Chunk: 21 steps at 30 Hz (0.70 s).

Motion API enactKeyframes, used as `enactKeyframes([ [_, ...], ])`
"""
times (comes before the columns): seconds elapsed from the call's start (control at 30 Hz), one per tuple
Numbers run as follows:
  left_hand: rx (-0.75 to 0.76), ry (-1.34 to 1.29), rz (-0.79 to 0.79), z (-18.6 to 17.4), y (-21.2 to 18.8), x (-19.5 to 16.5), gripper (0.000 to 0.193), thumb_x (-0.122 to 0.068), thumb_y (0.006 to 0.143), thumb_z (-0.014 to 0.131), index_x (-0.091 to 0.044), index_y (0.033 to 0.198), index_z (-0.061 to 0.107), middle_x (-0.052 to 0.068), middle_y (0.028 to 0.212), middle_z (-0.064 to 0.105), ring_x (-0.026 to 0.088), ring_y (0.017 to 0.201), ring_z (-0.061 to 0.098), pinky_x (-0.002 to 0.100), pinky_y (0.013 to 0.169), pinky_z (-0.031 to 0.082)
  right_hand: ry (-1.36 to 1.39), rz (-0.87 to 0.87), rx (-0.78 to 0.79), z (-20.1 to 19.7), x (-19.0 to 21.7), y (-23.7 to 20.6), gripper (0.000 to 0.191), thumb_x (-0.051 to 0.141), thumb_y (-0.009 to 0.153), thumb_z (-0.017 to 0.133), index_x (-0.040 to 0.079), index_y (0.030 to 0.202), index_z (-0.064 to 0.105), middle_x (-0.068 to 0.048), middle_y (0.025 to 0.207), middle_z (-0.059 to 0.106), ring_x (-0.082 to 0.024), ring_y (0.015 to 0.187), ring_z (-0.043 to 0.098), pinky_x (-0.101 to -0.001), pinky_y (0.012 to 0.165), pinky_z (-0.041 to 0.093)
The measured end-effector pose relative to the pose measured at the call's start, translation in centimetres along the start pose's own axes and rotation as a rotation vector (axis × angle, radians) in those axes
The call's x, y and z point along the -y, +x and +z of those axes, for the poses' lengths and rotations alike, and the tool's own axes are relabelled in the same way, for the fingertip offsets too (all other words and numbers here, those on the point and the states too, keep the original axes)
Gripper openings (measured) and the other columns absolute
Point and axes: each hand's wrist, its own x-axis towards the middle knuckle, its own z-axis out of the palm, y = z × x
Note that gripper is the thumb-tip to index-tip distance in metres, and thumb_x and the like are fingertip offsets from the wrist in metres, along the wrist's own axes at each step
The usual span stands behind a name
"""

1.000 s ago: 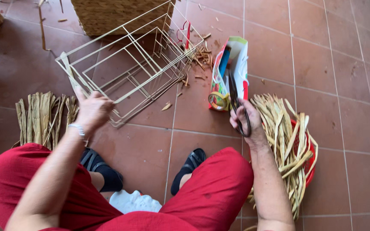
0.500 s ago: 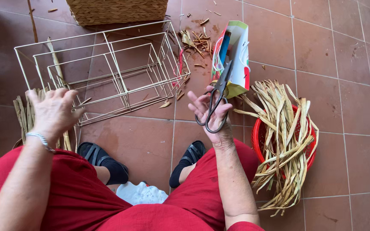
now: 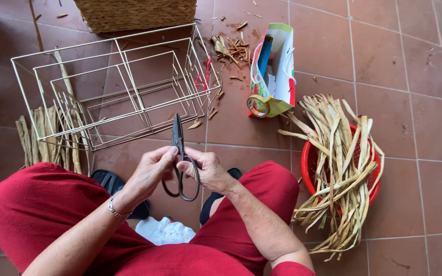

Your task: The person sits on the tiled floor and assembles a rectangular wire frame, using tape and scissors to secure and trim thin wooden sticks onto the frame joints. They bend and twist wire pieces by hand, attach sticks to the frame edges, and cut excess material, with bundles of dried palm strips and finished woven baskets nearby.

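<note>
Here, a red basin (image 3: pixel 309 168) holds dried reed strips (image 3: pixel 339 163).

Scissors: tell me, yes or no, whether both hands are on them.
Yes: the left hand and the right hand both grip the dark scissors, held point-up above the person's lap.

Woven basket (image 3: pixel 136 13) cut off by the top edge; feet mostly hidden under knees.
</note>
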Motion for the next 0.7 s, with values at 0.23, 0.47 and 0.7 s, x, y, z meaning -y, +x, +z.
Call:
enactKeyframes([
  [0.23,-0.163,-0.082,0.189,-1.3,-1.8,0.0,0.023,-0.025,0.1,0.069,-0.004,0.097,0.076,-0.007,0.062,0.052,0.002,0.052,0.04,0.02,0.047,0.029,0.402,0.244,-0.064,-0.7,0.5,-0.7,0.04,0.03,0.106,0.047,0.004,0.135,0.055,-0.012,0.095,0.073,-0.02,0.082,0.075,-0.0332,0.075,0.062],
  [0.47,-0.225,0.279,0.357,0.3,-1.7,0.2,0.02,-0.021,0.101,0.068,-0.003,0.096,0.075,-0.007,0.068,0.055,0.001,0.058,0.04,0.021,0.048,0.03,0.546,0.37,-0.065,1.5,-1.6,-0.4,0.038,0.04,0.112,0.045,0.008,0.094,0.056,-0.001,0.073,0.053,-0.006,0.056,0.041,-0.0244,0.053,0.042],
  [0.7,-0.163,0.595,0.47,0.2,-1.6,-0.1,0.026,-0.024,0.102,0.065,-0.004,0.087,0.073,-0.002,0.064,0.061,0.004,0.059,0.051,0.025,0.05,0.044,0.456,0.363,-0.129,2.2,-1.4,-0.2,0.042,0.038,0.11,0.047,0.014,0.076,0.043,0.007,0.058,0.033,-0.004,0.045,0.024,-0.025,0.04,0.019],
])
